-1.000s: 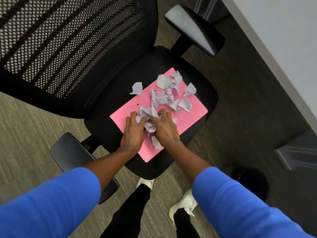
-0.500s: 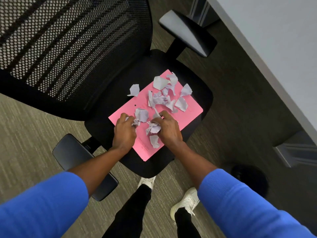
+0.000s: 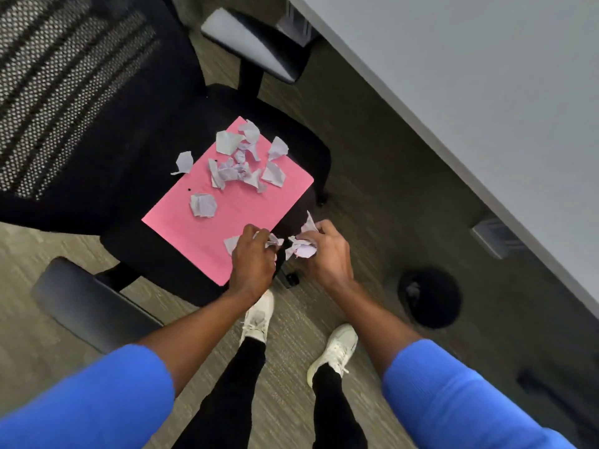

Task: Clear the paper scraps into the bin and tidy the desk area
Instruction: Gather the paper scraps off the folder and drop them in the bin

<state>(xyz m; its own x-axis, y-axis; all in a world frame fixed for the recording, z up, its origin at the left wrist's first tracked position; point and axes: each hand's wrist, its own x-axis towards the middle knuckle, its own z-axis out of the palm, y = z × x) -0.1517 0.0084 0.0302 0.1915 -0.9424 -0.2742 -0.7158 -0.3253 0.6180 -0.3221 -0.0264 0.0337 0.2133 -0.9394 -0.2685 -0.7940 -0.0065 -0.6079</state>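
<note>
A pink folder [image 3: 233, 215] lies on the black seat of an office chair [image 3: 136, 176]. Several torn white paper scraps [image 3: 243, 163] are scattered over its far half, and one scrap [image 3: 184, 162] lies on the seat beside it. My left hand [image 3: 252, 264] is closed on a few scraps at the folder's near corner. My right hand [image 3: 324, 254] holds a crumpled bunch of scraps [image 3: 301, 246] just past the seat's front edge. A round black bin [image 3: 429, 298] stands on the floor to the right.
A grey desk [image 3: 470, 92] fills the upper right, with a leg bracket [image 3: 496, 238] below its edge. The chair's armrests [image 3: 256, 47] jut out at top and lower left. My white shoes [image 3: 334, 351] stand on carpet between chair and bin.
Both hands have pulled back from the middle of the folder to its near corner, carrying gathered scraps. The right hand now holds its bunch off the seat edge.
</note>
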